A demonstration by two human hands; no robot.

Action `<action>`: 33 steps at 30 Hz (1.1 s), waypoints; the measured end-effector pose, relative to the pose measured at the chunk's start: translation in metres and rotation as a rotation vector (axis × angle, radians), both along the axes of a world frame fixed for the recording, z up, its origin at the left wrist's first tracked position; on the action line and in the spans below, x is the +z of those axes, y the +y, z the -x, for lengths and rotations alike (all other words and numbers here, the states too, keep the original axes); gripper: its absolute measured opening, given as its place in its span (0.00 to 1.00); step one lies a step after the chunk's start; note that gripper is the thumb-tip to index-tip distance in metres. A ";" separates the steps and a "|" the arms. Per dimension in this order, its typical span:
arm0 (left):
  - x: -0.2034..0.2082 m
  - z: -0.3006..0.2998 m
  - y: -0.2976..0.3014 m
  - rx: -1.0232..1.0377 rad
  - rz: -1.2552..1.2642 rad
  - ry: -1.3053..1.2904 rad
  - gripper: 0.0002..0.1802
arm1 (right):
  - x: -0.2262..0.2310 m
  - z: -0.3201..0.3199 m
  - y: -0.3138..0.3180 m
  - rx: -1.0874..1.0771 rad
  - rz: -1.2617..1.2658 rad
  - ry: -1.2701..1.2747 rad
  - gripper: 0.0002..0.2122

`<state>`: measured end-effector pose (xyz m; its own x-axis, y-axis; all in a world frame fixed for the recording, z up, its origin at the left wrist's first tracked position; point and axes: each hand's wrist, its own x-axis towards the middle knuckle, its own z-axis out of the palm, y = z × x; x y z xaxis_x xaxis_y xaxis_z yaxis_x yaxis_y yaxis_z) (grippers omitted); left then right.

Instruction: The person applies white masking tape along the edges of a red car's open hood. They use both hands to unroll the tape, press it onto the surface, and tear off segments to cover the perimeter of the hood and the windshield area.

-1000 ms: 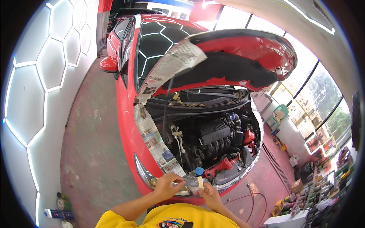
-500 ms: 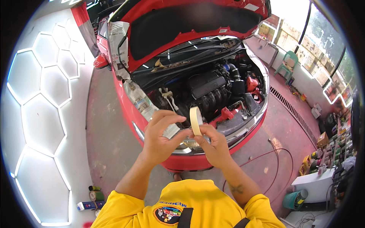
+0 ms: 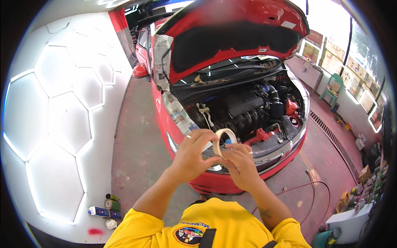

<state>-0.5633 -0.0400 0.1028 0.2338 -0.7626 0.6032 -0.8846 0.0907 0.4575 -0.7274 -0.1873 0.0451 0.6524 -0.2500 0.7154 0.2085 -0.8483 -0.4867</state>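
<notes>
A cream roll of masking tape (image 3: 216,147) is held up in front of the open engine bay. My right hand (image 3: 240,165) grips its lower right side, with fingers curled at the ring. My left hand (image 3: 191,153) closes in from the other side, index finger and thumb bent against the roll's left edge. Both thumbs come close together below it. Beyond the hands stands a red car (image 3: 215,184) with its hood (image 3: 231,45) raised. Newspaper sheets (image 3: 175,112) cover the fender on the left side of the engine bay (image 3: 244,105).
White wall panels with lit hexagon lines (image 3: 68,120) rise at the left, with cans and a box (image 3: 103,211) at their foot. A reddish hose (image 3: 326,186) loops over the floor at right. A drain grate (image 3: 334,142), a green chair (image 3: 332,91) and cluttered shelves (image 3: 366,190) lie further right.
The tape roll has turned so its round opening shows. My left hand has come in from apart to touch it. The view has shifted, moving the car rightward and down.
</notes>
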 end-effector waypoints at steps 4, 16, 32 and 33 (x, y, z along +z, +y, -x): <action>-0.045 0.015 0.002 -0.044 -0.053 0.289 0.28 | -0.037 0.021 0.004 0.016 -0.116 0.113 0.10; -0.155 0.081 0.047 -0.013 -0.257 0.547 0.31 | -0.113 0.101 0.054 0.075 -0.428 0.388 0.12; -0.154 0.094 0.078 0.010 -0.288 0.808 0.17 | -0.137 0.116 0.075 0.165 -0.409 0.415 0.13; -0.151 0.093 0.078 -0.001 -0.317 0.801 0.16 | -0.137 0.117 0.075 0.156 -0.421 0.418 0.13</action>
<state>-0.6562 0.0380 -0.0484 0.4974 -0.8674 0.0151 -0.2845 -0.1466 0.9474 -0.8446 -0.1118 -0.0918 0.9082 -0.3342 0.2521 0.0344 -0.5406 -0.8406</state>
